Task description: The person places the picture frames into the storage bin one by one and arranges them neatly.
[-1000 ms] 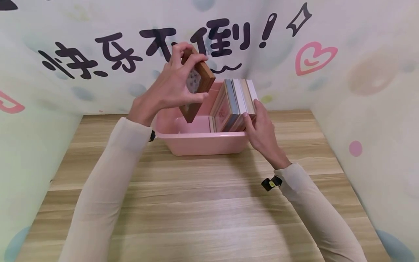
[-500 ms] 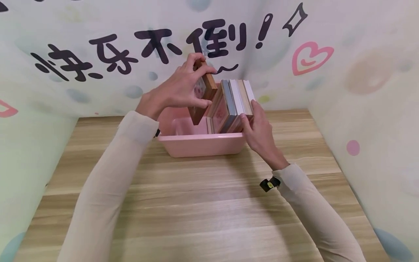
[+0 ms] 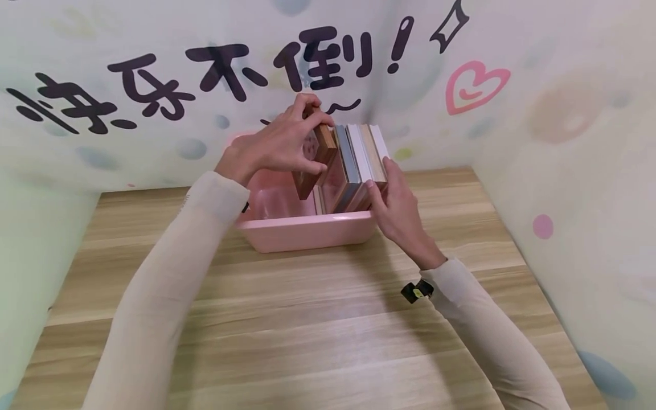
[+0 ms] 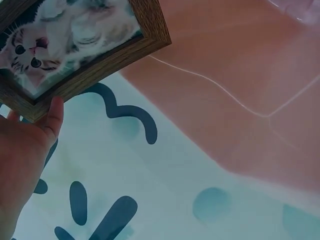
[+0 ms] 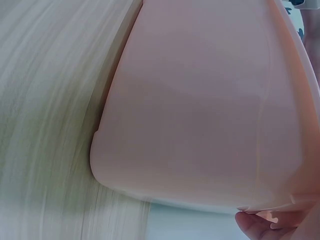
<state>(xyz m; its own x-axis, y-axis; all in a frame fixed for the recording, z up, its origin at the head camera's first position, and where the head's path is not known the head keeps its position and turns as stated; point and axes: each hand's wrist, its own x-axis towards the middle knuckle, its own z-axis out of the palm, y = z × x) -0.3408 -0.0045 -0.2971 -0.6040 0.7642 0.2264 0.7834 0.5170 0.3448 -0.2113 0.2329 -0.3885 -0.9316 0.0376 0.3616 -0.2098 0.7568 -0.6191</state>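
Observation:
My left hand (image 3: pixel 277 142) grips a brown wooden picture frame (image 3: pixel 326 149) by its upper part, thumb low and fingers over the top. In the left wrist view, this picture frame (image 4: pixel 100 72) shows a kitten photo. It stands tilted, its lower part inside the pink basin (image 3: pixel 307 232), just left of a row of frames (image 3: pixel 359 152) with blue, white and light wood edges. At the row's right end, my right hand (image 3: pixel 398 205) holds the outer frames between thumb and fingers. In the right wrist view, right fingers (image 5: pixel 260 227) show at the basin's rim.
The basin stands on a wood-grain table (image 3: pixel 302 324) near the back wall (image 3: pixel 169 136), which bears large black characters. A pale side wall (image 3: pixel 574 171) rises on the right. Black wrist straps (image 3: pixel 417 291) sit at the cuffs.
The left hand has lowered the brown picture frame and brought it rightward, closer to the row. The right hand keeps its place at the row. The head view has shifted slightly.

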